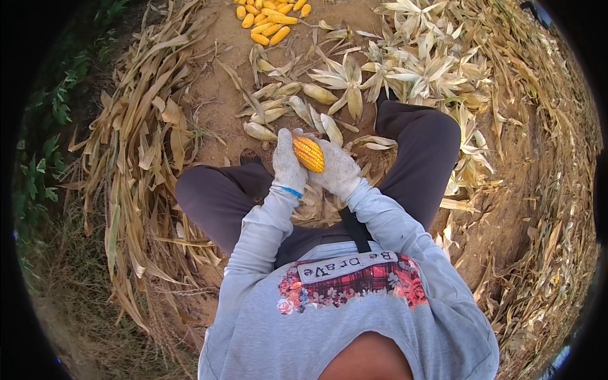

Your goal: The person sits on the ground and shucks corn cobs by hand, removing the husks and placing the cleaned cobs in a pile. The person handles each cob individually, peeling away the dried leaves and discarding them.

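A bare yellow corn cob [308, 153] with some orange-red kernel streaks lies between my two gloved hands. My left hand [289, 159], in a whitish knit glove with a blue cuff edge, is closed along one side of it. My right hand [338, 166], gloved alike, grips the other side and partly hides the cob's far end. Just beyond the hands, several ears of corn still in pale husks [273, 115] lie on the brown soil. An opened husk [349, 80] with spread leaves rests further ahead.
Husked yellow cobs [270, 21] are piled on the soil at the far end. Empty-looking spread husks [422, 71] heap up ahead to the right. Dry corn stalks [152, 118] line the left, and more stalks [555, 156] the right. My bent knees [422, 142] flank the hands.
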Demonstrator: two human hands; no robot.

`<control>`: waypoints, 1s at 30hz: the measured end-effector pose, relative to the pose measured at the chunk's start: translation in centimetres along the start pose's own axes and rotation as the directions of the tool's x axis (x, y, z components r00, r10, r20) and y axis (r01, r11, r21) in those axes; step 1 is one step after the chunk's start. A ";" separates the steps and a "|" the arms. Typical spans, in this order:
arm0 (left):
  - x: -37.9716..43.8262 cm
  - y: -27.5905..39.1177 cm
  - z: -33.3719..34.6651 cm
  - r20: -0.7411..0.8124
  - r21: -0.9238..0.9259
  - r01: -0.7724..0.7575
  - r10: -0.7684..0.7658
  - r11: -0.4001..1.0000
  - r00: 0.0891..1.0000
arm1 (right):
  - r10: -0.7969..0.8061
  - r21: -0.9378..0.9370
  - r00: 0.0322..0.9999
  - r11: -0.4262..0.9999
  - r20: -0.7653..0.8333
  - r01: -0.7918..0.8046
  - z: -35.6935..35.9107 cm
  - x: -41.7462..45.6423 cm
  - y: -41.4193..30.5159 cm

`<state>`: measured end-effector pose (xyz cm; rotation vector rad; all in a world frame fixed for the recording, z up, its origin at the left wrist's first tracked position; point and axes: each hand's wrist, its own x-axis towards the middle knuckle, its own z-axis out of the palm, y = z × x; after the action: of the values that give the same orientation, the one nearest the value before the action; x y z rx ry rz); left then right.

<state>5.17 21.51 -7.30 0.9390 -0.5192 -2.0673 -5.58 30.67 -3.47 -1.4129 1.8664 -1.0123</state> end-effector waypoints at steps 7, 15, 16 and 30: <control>0.8 -0.1 -2.2 -0.009 -0.162 0.172 -0.176 0.972 0.984 | -0.067 -0.121 0.996 0.991 -0.053 0.060 1.1 -0.5 1.9; 3.5 3.2 -3.2 -0.109 -0.185 -0.041 0.021 0.982 0.994 | 0.093 0.209 0.991 0.975 -0.094 -0.072 2.5 0.2 3.9; 3.4 4.0 -3.5 -0.102 -0.109 -0.042 0.031 0.993 0.994 | 0.121 0.235 0.986 0.968 -0.115 -0.091 2.5 0.3 4.1; -0.7 5.8 1.1 0.391 0.867 -0.434 0.206 0.245 0.897 | 0.040 0.033 0.981 0.999 -0.192 -0.034 0.1 0.1 1.1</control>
<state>7.49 18.57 -2.66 1.0849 -2.0438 -1.3000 -6.07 30.73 -4.42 -1.2973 1.9985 -1.1890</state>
